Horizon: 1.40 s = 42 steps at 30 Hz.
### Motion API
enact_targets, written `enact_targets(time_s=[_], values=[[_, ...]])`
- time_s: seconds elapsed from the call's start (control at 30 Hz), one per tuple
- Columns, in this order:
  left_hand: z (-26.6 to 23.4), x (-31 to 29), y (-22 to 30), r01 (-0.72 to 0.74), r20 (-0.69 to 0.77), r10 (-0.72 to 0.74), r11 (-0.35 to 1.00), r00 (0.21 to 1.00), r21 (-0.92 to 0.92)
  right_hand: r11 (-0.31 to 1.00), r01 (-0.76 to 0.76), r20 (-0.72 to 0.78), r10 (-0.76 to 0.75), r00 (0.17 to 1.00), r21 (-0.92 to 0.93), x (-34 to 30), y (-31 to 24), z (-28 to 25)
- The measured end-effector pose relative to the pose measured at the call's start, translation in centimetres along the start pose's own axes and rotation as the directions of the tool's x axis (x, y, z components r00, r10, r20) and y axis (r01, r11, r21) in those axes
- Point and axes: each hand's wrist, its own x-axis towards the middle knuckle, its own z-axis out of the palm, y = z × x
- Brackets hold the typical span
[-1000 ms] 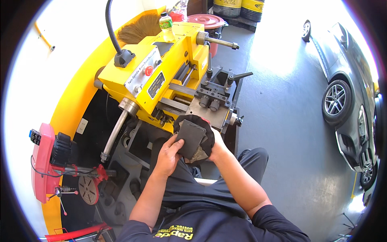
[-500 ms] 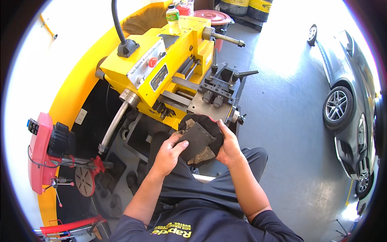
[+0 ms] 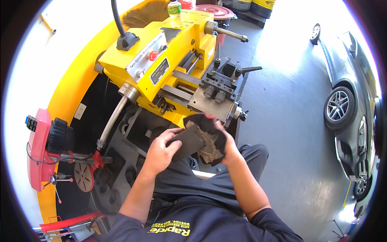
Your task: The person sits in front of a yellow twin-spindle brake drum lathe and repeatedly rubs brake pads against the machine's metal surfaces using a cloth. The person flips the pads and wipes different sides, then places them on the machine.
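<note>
Shiny grey floor (image 3: 286,149) lies beside the yellow metal machine (image 3: 115,62); by its near edge, the left hand (image 3: 162,151) pinches a flat dark pad (image 3: 188,143), now slid left, baring more of the crumpled brown-and-black cloth (image 3: 210,152) the right hand (image 3: 228,147) holds.

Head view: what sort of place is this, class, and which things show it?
Probably a vehicle workshop: a yellow lathe-like machine stands ahead, with a pink drill press at the left and a grey car at the right.
</note>
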Motion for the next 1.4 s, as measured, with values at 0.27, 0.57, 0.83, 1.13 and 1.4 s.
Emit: enact_targets(time_s=[0.27,0.57,0.83,1.13,1.4], values=[[-1.4,-0.5,1.8,0.078,0.229,-0.107,0.988,0.967,0.131,0.719,0.141,0.277,0.074,0.958,-0.68,0.5,2.8,-2.8],[-4.2,-1.2,1.7,0.222,0.146,-0.178,0.894,0.973,-0.39,0.589,0.158,0.211,0.022,0.977,-0.792,-0.5,0.3,-3.5],[2.8,-0.6,-6.2,0.363,0.333,-0.19,0.715,0.924,-0.598,0.477,0.516,0.397,-0.332,0.855,-0.711,1.5,4.0,-2.8],[2.7,1.4,-7.3,0.272,0.121,-0.258,0.698,0.958,-0.663,0.688,0.277,0.171,-0.221,0.96,-0.671,2.0,4.0,-3.0],[-1.1,4.3,-9.0,0.197,-0.087,-0.322,0.75,0.943,-0.632,0.888,0.265,0.009,-0.283,0.959,-0.377,3.7,2.2,-4.9]])
